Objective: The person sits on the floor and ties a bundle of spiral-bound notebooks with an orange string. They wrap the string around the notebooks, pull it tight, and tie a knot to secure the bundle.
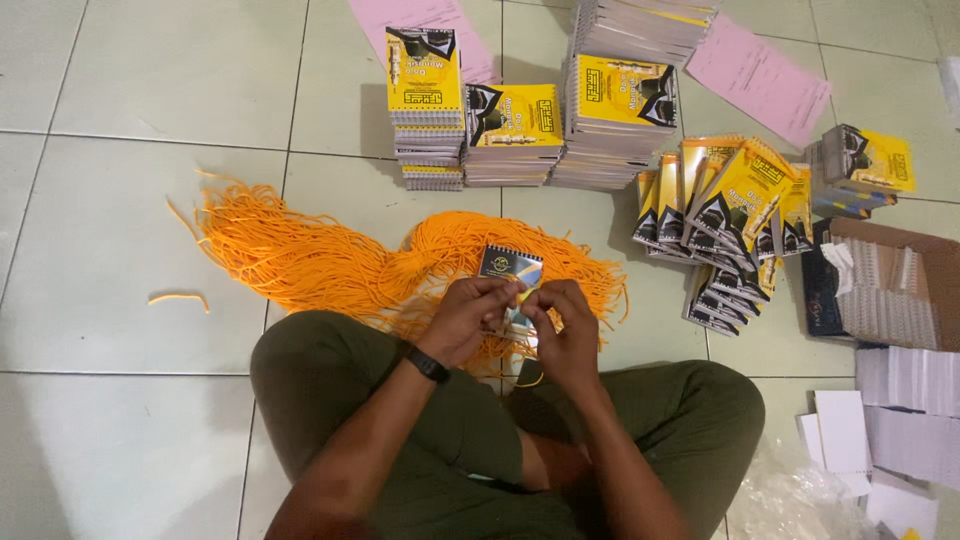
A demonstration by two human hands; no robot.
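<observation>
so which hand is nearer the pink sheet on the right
Right. The right hand is on the small booklet, below and left of the pink sheet. The left hand is on the booklet's other side, farther left.

Left hand (462, 318) and right hand (562, 328) raised together, fingers curled, fingertips pinched; forearms converging

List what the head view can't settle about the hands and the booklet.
- Booklet: lower half hidden behind both hands.
- Left hand, right hand: fingertips bunched together; the grip on any orange cord can't be seen.
- Top booklet stack: cut off by the frame's upper edge.
</observation>
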